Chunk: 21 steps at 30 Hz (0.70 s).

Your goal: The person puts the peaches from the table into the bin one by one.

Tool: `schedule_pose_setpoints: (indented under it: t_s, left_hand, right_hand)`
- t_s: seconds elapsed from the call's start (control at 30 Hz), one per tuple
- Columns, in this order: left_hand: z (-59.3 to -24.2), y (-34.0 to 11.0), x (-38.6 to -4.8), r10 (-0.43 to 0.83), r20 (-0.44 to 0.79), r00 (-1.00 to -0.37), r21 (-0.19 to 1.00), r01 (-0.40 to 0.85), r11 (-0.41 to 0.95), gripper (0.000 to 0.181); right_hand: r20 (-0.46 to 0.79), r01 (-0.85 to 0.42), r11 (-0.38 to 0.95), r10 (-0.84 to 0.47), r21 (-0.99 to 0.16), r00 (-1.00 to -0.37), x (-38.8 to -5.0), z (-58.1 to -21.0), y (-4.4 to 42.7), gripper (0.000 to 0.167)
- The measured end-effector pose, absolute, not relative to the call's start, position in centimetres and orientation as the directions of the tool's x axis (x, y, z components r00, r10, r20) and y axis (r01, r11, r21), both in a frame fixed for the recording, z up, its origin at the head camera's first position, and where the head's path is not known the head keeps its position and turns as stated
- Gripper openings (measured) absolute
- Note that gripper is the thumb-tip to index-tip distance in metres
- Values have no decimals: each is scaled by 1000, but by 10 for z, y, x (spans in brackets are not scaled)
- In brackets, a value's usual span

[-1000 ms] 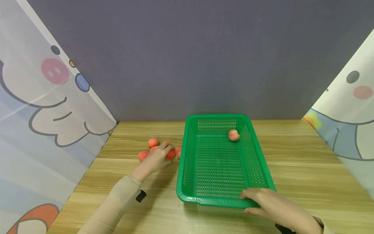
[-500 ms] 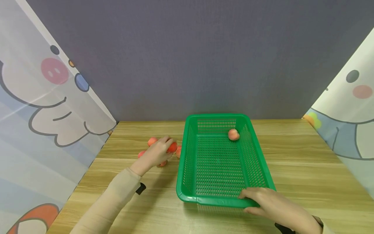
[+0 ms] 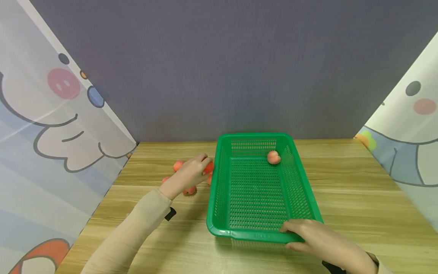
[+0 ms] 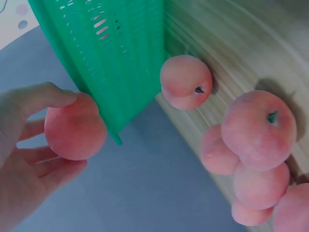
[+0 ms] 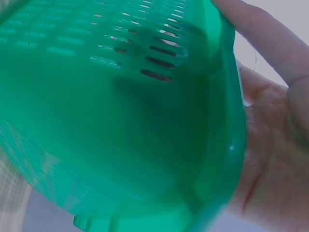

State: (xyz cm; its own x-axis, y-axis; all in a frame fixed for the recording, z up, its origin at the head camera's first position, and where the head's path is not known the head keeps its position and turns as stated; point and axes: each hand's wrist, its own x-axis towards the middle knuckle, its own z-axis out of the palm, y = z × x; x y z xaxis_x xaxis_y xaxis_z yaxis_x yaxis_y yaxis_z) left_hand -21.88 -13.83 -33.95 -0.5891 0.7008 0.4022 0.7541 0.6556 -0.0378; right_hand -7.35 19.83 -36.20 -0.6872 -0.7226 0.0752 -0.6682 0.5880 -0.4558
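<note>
The left hand (image 3: 189, 172) holds a red peach (image 4: 76, 128) by the left side of the green basket (image 3: 254, 190). The right hand (image 3: 321, 239) grips its near rim. One pale peach (image 3: 273, 158) sits inside, far right. More peaches (image 4: 258, 186) lie left on the counter (image 3: 359, 182).

The place looked booth-like, partitioned off around a table (image 3: 359, 198) with a wood-grain top; a plain grey panel (image 3: 239, 68) stood upright along the far edge; printed cartoon sheets closed in both sides, the left sheet (image 3: 61, 129) faintly creased and showing a pale creature with a pink snout (image 3: 63, 83), the right sheet (image 3: 421, 125) another pale figure near a small flower (image 3: 366, 140); the kind of building around it could not be told.
</note>
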Motion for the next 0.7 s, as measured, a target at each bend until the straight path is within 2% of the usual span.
schedule_pose_setpoints:
  t_s: [0.3, 0.53, 0.7]
  left_hand:
    - [-334, -128, -226, 724, 393, -567, -82, 762, 642, 26]
    - [-324, -115, -229, 725, 309, -616, -68, 746, 663, 32]
    - [-319, -102, -231, 743, 278, -608, -89, 754, 650, 34]
  right_hand:
    - [62, -663, 592, -723, -458, -688, -73, -361, 198, 23]
    - [57, -657, 594, -721, -465, -691, -73, -360, 198, 23]
    - [45, -650, 600, -718, -466, -694, -73, -360, 198, 25]
